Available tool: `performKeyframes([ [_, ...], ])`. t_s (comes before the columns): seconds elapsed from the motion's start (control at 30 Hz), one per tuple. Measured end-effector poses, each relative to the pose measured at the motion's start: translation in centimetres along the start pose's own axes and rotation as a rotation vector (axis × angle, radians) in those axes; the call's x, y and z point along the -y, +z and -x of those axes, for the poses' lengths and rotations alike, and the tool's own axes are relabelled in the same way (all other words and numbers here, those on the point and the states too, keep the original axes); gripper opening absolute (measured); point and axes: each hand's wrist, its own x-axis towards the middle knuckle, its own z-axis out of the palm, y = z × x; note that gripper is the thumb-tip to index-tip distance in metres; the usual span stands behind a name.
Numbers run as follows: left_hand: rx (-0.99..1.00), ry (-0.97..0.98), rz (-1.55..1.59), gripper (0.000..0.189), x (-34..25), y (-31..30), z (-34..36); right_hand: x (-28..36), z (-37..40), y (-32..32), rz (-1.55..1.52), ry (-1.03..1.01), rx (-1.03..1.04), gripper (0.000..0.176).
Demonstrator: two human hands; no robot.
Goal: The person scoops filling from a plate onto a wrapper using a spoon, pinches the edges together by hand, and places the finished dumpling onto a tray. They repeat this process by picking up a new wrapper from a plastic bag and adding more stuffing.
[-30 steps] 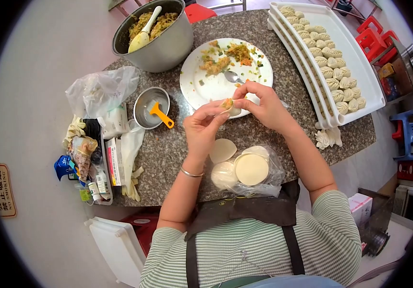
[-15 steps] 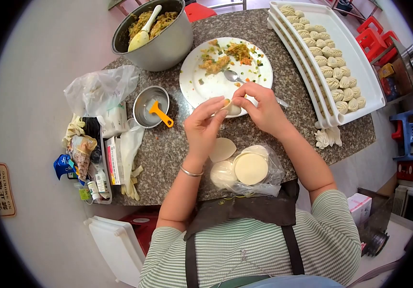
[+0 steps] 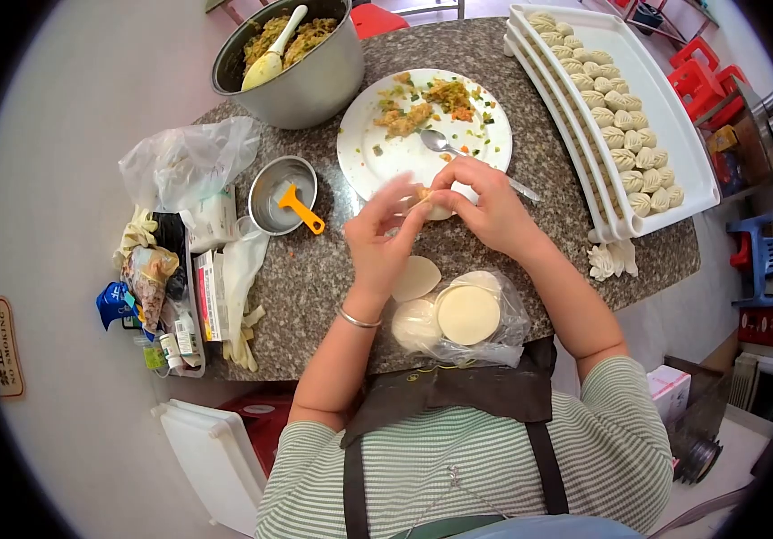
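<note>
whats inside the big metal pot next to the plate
The pot holds chopped yellow-green filling, with a pale spoon resting on it. The filling covers the pot's bottom, so how deep it goes cannot be seen.

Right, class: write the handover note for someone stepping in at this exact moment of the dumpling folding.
Left hand: cradles the half-closed dumpling over the edge of the plate.
Right hand: pinching its seam.
Filling and spoon lie on the plate; wrappers sit near the table edge.
Done: rows of folded dumplings on the white tray.
Left: finish sealing this one; wrappers and filling remain.
</note>
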Motion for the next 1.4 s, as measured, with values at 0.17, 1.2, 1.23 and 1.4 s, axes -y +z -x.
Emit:
performKeyframes([
  [0.17, 0.049, 0.045, -0.039, 0.021, 0.6, -0.1, -0.2, -0.5, 0.1, -0.2, -0.057, 0.111, -0.039, 0.014],
  [1.2, 0.023, 0.056, 0.074, 0.018, 1.5, 0.0, 0.0, -0.3, 0.1, 0.1, -0.070, 0.129, -0.042, 0.012],
  [1.23, 0.049, 0.050, 0.140, 0.019, 1.5, -0.1, -0.1, -0.2, -0.1, 0.0, -0.067, 0.129, -0.038, 0.012],
  [1.4, 0.051, 0.103, 0.106, 0.014, 1.6, 0.0, -0.1, 0.0, -0.1, -0.1, 0.049, 0.027, -0.027, 0.012],
])
